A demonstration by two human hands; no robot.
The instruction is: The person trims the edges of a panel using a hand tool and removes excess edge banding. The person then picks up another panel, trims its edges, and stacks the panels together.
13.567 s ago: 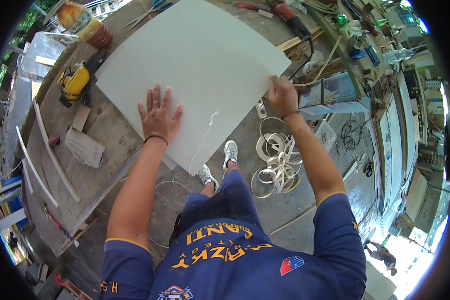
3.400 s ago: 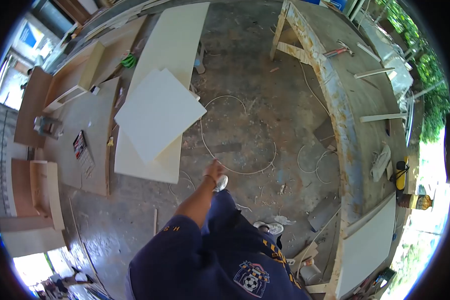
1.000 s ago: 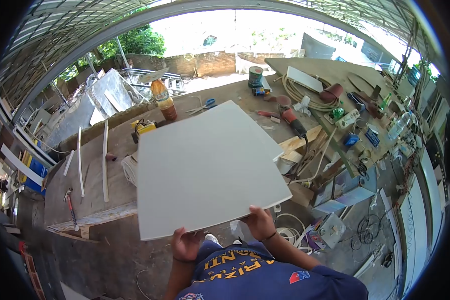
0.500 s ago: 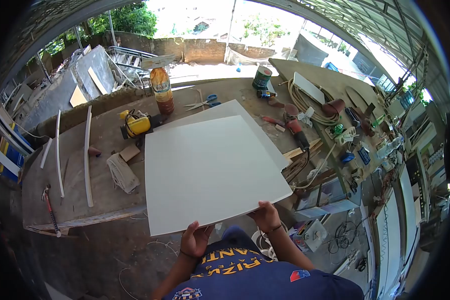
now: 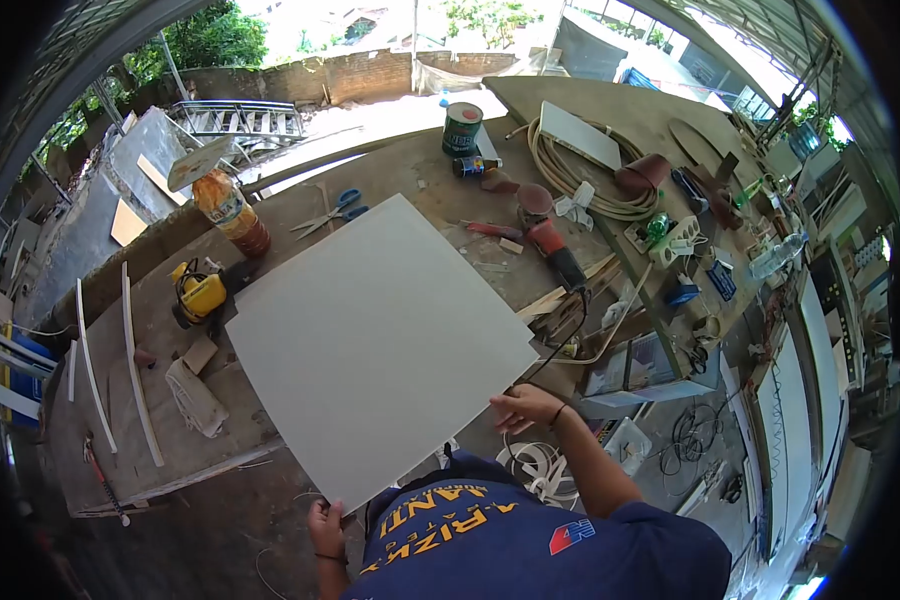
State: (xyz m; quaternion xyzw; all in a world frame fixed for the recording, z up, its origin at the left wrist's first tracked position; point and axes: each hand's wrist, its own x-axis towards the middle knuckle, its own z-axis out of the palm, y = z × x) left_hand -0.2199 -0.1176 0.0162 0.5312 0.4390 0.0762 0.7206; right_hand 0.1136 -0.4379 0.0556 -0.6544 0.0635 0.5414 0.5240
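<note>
Two hands form the grip I watch from afar: the left hand (image 5: 328, 530) closes on the near corner of a white board (image 5: 385, 350), and the right hand (image 5: 532, 408) pinches its near right edge, thumb and finger almost together. The board lies over the table (image 5: 415, 160), its near side jutting out above the floor (image 5: 205, 535). If either pinch slipped, I judge that this overhang could tip and drop. A swing rightward might snag the power tool's cord (image 5: 573, 330), which runs just beside the board's right corner. I can't see the fingers underneath, or whether the stepped corners mean a second sheet; the left forearm leaves my view.
</note>
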